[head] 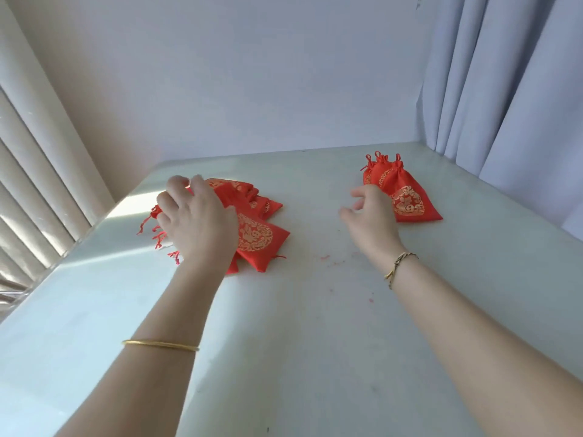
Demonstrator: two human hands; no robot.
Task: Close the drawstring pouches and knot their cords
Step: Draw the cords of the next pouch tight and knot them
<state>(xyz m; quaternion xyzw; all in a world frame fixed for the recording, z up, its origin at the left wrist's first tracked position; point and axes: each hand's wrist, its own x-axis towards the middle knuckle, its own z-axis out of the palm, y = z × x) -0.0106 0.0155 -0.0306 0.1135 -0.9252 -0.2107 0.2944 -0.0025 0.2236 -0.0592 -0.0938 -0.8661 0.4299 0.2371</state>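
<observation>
A pile of several red pouches with gold heart prints (255, 234) lies on the left of the white table, loose red cords trailing off its left side. My left hand (195, 219) lies on top of this pile, fingers spread and bent over the upper pouches. Whether it grips one I cannot tell. On the right, a smaller stack of red pouches (407, 197) has gathered necks and looped cords at the far end. My right hand (369, 216) hovers just left of that stack, fingers loosely curled and holding nothing.
The white table (315, 326) runs to a pale wall at the back. Blinds stand along its left edge and a grey curtain (504, 89) hangs at the back right. Faint red marks dot the tabletop between my arms.
</observation>
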